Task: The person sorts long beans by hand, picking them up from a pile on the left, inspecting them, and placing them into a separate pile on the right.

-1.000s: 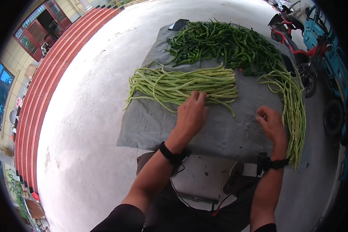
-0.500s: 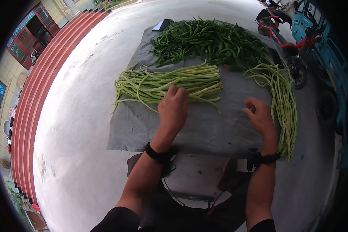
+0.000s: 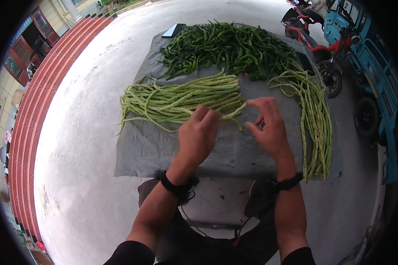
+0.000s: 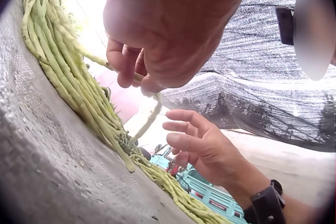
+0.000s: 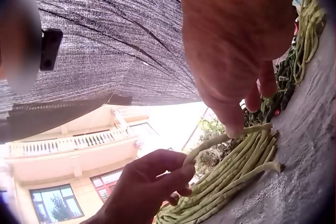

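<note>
1. Our left hand pinches one long bean at the near edge of the bean pile, fingers curled round it; the left wrist view shows the pod running out from under the fingertips.
2. Our right hand hovers just beside the bean's free end, grip released, fingers spread and loosely bent, holding nothing. Whether a fingertip touches the pod we cannot tell.
3. The bean lifts off the grey cloth between our two hands, its far end still in the pile.
4. A second bean row lies along the cloth's right edge, well apart from the pile.
5. Dark green peppers are heaped at the far end of the cloth.
6. A red bike stands beyond the cloth, on the right.
</note>
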Tool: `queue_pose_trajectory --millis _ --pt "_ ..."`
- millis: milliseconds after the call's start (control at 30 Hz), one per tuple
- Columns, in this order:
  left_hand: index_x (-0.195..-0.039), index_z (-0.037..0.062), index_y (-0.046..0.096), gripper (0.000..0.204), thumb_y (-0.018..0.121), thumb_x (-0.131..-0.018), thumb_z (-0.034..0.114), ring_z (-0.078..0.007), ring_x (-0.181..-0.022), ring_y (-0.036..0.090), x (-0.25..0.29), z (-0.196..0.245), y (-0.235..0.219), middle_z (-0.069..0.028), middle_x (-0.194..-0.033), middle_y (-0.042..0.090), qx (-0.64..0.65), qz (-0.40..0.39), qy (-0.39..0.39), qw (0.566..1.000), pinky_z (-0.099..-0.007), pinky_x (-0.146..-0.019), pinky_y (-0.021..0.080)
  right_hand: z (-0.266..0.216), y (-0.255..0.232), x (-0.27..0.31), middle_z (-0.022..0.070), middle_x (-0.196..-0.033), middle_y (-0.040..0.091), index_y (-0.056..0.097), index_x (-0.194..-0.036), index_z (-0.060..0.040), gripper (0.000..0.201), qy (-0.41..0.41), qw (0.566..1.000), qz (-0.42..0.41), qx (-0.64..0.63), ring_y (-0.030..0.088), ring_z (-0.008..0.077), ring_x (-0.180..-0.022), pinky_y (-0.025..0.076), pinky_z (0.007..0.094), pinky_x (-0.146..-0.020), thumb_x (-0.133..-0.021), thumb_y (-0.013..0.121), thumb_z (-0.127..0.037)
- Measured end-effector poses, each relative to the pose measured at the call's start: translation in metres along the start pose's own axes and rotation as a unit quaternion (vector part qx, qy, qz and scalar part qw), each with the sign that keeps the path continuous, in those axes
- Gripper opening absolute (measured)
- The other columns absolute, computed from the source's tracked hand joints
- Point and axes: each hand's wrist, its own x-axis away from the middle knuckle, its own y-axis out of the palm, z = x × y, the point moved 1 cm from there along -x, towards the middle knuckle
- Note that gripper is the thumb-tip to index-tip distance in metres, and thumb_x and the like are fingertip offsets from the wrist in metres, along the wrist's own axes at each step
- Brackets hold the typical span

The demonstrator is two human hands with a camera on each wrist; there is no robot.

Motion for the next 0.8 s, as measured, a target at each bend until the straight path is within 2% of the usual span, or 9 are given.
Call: queue_pose_trajectory --millis 100,200,300,400,500,600,700,800 --pt "-0.111 0.012 0.074 0.024 0.08 -0.09 0.003 -0.0293 -0.085 0.074 0.001 0.007 -0.003 -0.0055 -0.104 0.069 0.012 0.001 0.049 0.999 -0.0418 -0.071 0.058 -0.006 0.008 0.001 0.0105 -0.125 0.066 0.065 -0.13 -0.0093 0.049 0.028 0.999 -0.029 -0.037 0.068 0.0223 -0.076 0.057 0.0354 -0.072 -0.086 0.081 0.004" --pt "-0.112 0.0116 0.074 0.026 0.081 -0.089 0.003 -0.0299 -0.087 0.074 0.003 0.011 -0.001 -0.0051 -0.104 0.069 0.032 -0.003 0.076 0.997 -0.042 -0.072 0.059 0.002 0.012 0.004 0.0096 -0.115 0.07 0.068 -0.123 -0.007 0.038 0.007 0.999 -0.031 -0.033 0.068 0.0222 -0.075 0.056 0.0351 -0.07 -0.088 0.08 0.003" --pt "-0.118 0.0112 0.072 0.031 0.081 -0.09 0.003 -0.0287 -0.086 0.074 0.005 0.012 0.0 -0.006 -0.109 0.069 0.031 0.016 0.084 0.996 -0.041 -0.072 0.059 0.002 0.007 0.004 0.0072 -0.096 0.072 0.071 -0.112 -0.004 0.023 0.015 0.998 -0.039 -0.056 0.066 0.0159 -0.073 0.052 0.0326 -0.068 -0.091 0.079 0.0" --pt "-0.121 0.0102 0.071 0.034 0.08 -0.09 0.001 -0.0262 -0.083 0.075 0.005 0.018 -0.001 -0.0076 -0.114 0.07 0.054 0.041 0.064 0.996 -0.0391 -0.07 0.059 -0.007 -0.009 0.002 0.0042 -0.085 0.072 0.072 -0.104 -0.0023 0.013 0.108 0.984 -0.099 -0.098 0.061 0.0094 -0.07 0.048 0.0308 -0.065 -0.093 0.08 -0.004" --pt "-0.119 0.009 0.07 0.034 0.08 -0.089 -0.002 -0.0236 -0.08 0.075 0.009 0.022 -0.001 -0.0091 -0.115 0.071 0.074 0.058 0.07 0.993 -0.0372 -0.068 0.059 0.004 -0.019 0.002 -0.0023 -0.083 0.069 0.071 -0.105 -0.0026 0.011 0.123 0.979 -0.12 -0.105 0.055 0.0008 -0.073 0.044 0.023 -0.064 -0.097 0.078 -0.005" --pt "-0.116 0.0084 0.07 0.032 0.08 -0.088 -0.003 -0.0226 -0.078 0.074 0.014 0.033 0.004 -0.0095 -0.113 0.071 0.089 0.05 0.104 0.989 -0.0361 -0.066 0.059 0.011 -0.034 0.001 -0.0014 -0.082 0.069 0.07 -0.102 -0.002 0.01 0.11 0.982 -0.115 -0.101 0.057 0.002 -0.07 0.044 0.0226 -0.063 -0.098 0.077 -0.007" --pt "-0.114 0.008 0.07 0.031 0.08 -0.087 -0.004 -0.0225 -0.077 0.074 0.016 0.037 0.01 -0.0094 -0.111 0.072 0.093 0.04 0.129 0.986 -0.0355 -0.065 0.058 0.037 -0.051 0.0 0.002 -0.079 0.073 0.07 -0.098 -0.0021 0.014 0.123 0.983 0.057 -0.124 0.058 0.0057 -0.065 0.044 0.027 -0.062 -0.099 0.077 -0.014" --pt "-0.111 0.007 0.069 0.029 0.077 -0.087 -0.007 -0.0227 -0.077 0.073 0.016 0.037 0.011 -0.0093 -0.108 0.072 0.093 0.018 0.129 0.987 -0.0347 -0.065 0.058 0.081 -0.104 0.008 0.0048 -0.075 0.074 0.066 -0.094 -0.0004 0.019 0.234 0.916 0.3 -0.131 0.065 0.0104 -0.065 0.048 0.031 -0.065 -0.099 0.075 -0.017"
